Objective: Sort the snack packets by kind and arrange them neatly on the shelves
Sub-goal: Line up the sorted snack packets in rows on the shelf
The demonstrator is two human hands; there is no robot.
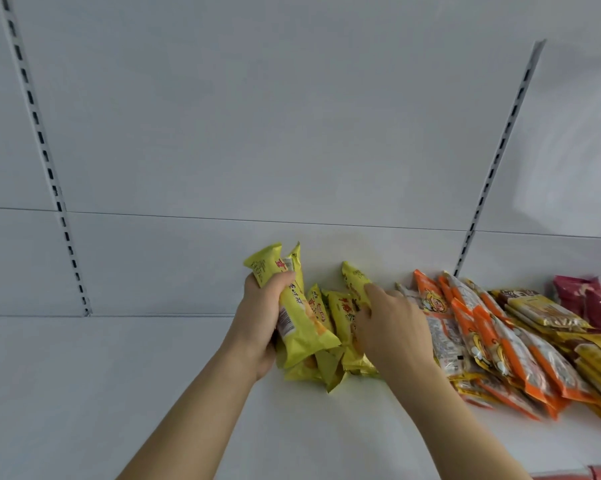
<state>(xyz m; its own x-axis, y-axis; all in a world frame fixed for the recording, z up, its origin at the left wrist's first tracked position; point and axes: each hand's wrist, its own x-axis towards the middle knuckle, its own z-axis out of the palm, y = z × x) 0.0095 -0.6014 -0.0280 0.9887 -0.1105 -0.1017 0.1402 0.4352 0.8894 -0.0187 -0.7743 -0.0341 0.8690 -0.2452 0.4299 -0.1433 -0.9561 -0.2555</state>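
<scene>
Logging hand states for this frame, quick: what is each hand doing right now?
Left hand: grips yellow snack packets.
Right hand: fingers rest on the standing yellow packets; whether they grip cannot be told.

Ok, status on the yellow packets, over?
Left hand grips yellow packets. Right hand rests on the yellow row. Orange packets close on the right, nothing blocking.

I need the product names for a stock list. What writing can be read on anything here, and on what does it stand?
None can be read with certainty.
Yellow packets: red characters and small print, too blurred to read.
Orange-and-white packets: cartoon face, text blurred.
Dark red packets: no readable text.
</scene>
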